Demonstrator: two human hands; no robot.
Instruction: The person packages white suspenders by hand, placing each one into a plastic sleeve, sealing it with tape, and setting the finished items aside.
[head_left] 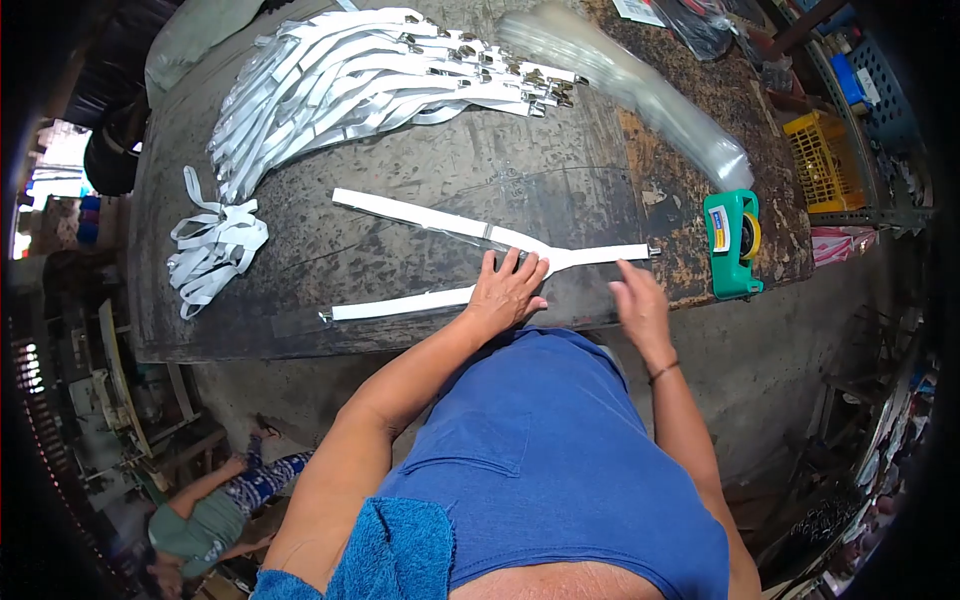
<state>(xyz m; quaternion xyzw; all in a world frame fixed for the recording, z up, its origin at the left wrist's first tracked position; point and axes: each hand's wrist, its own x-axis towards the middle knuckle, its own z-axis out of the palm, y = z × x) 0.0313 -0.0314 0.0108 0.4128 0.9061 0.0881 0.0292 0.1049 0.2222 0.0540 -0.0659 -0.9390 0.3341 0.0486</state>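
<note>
A white Y-shaped strap (590, 256) lies on the dark worn table (420, 170), two arms spread to the left and one end with a metal clip to the right. My left hand (507, 292) rests on the strap near its fork, palm down with the fingers apart. Close to the table's front edge, just below the strap's right end, my right hand (640, 305) is raised with nothing in it, fingers apart. To its right stands a green tape dispenser (720, 255) with a yellow roll.
A pile of white straps with metal clips (350, 80) covers the back left. Nearer is a smaller strap bundle (218, 245). Clear plastic sleeves (650, 95) stretch along the back right. A yellow crate (820, 160) sits beyond the right edge; another person (205, 520) is at the lower left.
</note>
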